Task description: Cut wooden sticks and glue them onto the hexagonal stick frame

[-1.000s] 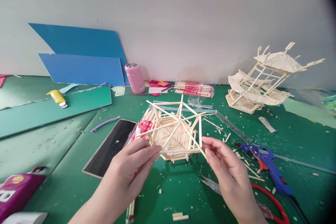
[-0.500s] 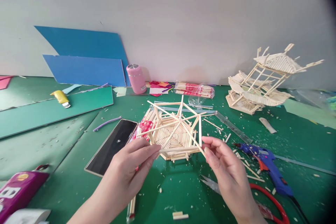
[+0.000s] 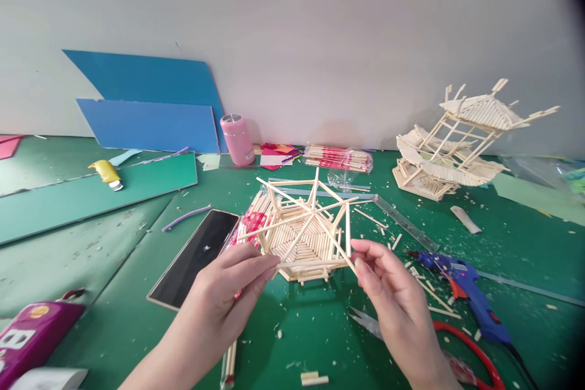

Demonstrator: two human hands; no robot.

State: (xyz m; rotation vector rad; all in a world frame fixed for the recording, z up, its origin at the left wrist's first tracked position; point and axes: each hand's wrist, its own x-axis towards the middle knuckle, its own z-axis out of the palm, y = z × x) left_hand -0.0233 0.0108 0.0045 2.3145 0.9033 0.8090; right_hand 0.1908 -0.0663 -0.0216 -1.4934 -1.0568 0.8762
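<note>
The hexagonal stick frame point(image 3: 304, 234), a small base of glued wooden sticks with upright posts and crossing spokes, sits on the green table point(image 3: 114, 268) just in front of the person, held at its near edge between both hands. The left hand point(image 3: 231, 292) has its fingers drawn together, thumb and fingertips pinching a thin stick at the frame's near-left side. The right hand point(image 3: 390, 292) is likewise partly closed, its thumb and forefinger nipping the end of a slanting stick at the frame's near-right corner, the other fingers loosely curled. Just left of the frame lies a dark phone point(image 3: 196, 256), with a packet of sticks point(image 3: 251, 219) between them. To the right a blue glue gun point(image 3: 461, 292) rests near red-handled scissors point(image 3: 466, 347), and a clear ruler point(image 3: 402, 222) lies behind. Farther back stand a pink bottle point(image 3: 236, 139) and a finished stick pavilion point(image 3: 457, 140).
</note>
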